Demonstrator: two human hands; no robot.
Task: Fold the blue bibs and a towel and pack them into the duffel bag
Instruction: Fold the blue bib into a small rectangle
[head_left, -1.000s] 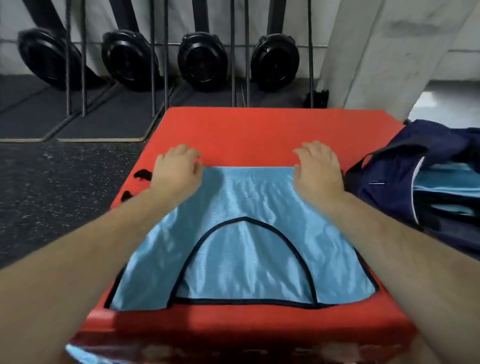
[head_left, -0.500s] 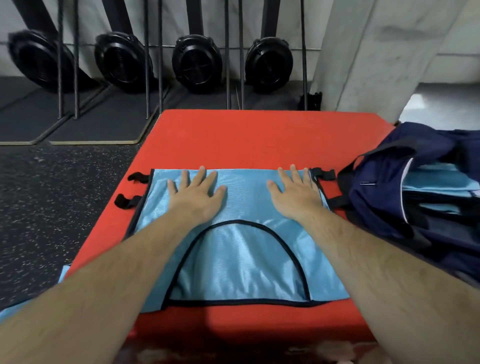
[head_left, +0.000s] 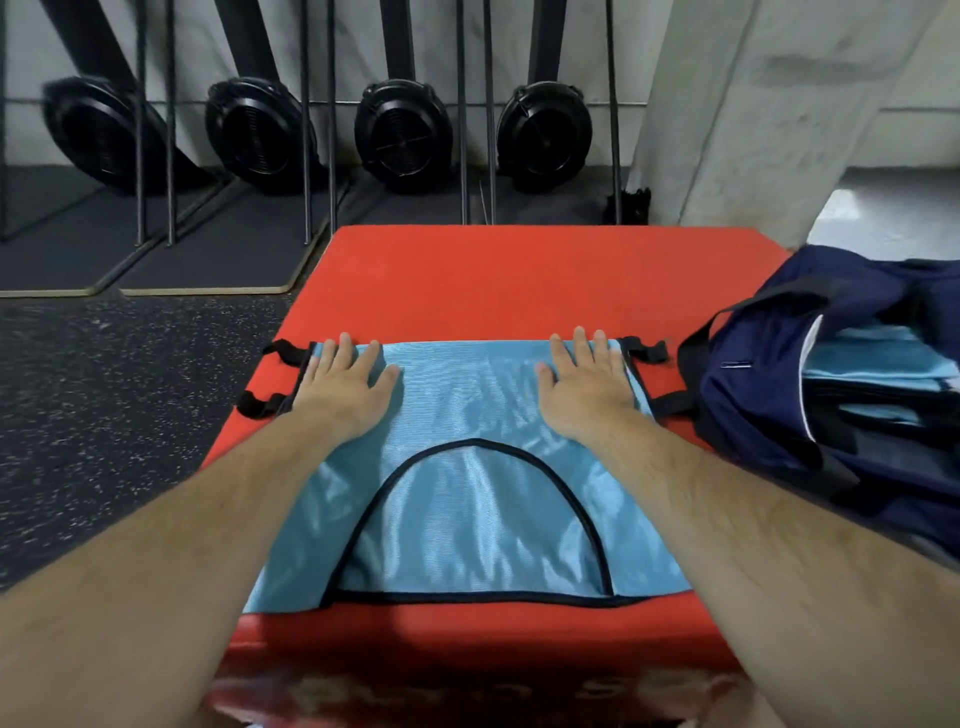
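While flat, both hands (head_left: 345, 387) on bib (head_left: 478, 499)

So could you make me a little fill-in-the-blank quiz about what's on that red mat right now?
1. Both hands, the left hand and the right hand, lie flat on the shiny light-blue bib with ____ trim.
2. The bib lies on a ____ padded mat.
3. The navy duffel bag stands to the bib's ____.

Missing words: black; red; right
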